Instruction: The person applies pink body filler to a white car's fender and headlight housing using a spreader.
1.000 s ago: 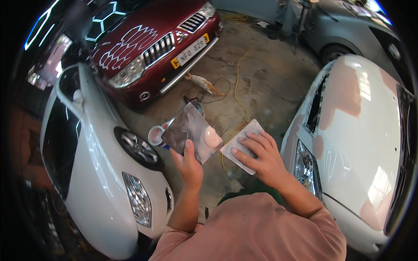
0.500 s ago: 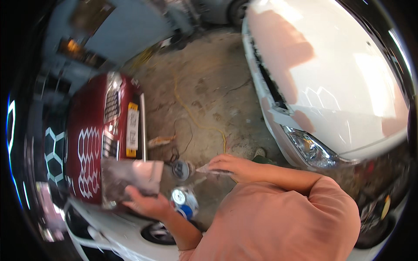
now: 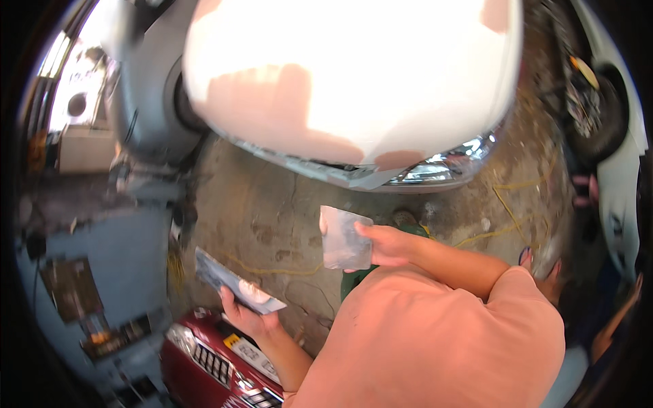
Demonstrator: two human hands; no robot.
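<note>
My left hand (image 3: 252,321) grips a dark flat board (image 3: 219,274) with a lump of pale pink paste (image 3: 254,291) on it, held low at my left. Out in front, my right hand (image 3: 386,246) is closed on a translucent pale flat spreader (image 3: 343,241), raised nearly upright, with a pale smear at its left edge. Beyond it is the front of a white car (image 3: 381,81) with dull pink patches on its bonnet and a headlight (image 3: 442,163) at the right.
Below left stands a red car (image 3: 211,350); far left, a grey car (image 3: 153,115) and a blue wall (image 3: 122,251). A white car with a wheel (image 3: 605,129) is at right, near other people's feet (image 3: 527,258) and arm (image 3: 629,306). Yellow cord (image 3: 476,239) crosses the concrete floor.
The view has swung rightward, bringing the patched white car from my right to straight ahead. My hands have moved apart, the right one turning its spreader upright, the left one lowering the board.
</note>
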